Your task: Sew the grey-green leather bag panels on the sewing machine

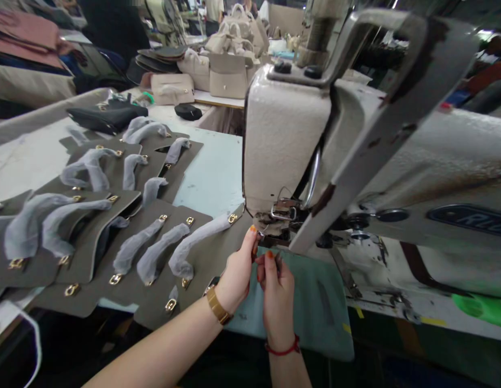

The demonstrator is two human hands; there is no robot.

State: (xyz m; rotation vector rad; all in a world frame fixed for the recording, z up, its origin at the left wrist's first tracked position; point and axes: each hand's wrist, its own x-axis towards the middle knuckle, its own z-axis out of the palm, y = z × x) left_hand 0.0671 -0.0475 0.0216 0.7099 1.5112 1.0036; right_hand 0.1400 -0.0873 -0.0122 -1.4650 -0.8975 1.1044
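Close below the needle area of a sewing machine (288, 140), my two hands work side by side. My left hand (234, 275), with a gold watch band at the wrist, has its thumb pressed against curled fingers; what they grip is hidden, with a small shiny bit near the thumb tip. My right hand (278, 291), a red bracelet at its wrist, pinches with thumb and fingers; a small dark piece shows beside them, too small to name. Left of my left hand lies a grey leather panel (218, 242) bearing a bag handle (193, 248) in translucent wrap with gold metal fittings.
Several more grey panels (88, 291) with wrapped handles overlap across the left of the table. A black pouch (108, 116) lies behind them. Beige handbags (228, 75) stand at the back. The machine's painted metal lever (379, 140) slants down close to my right hand.
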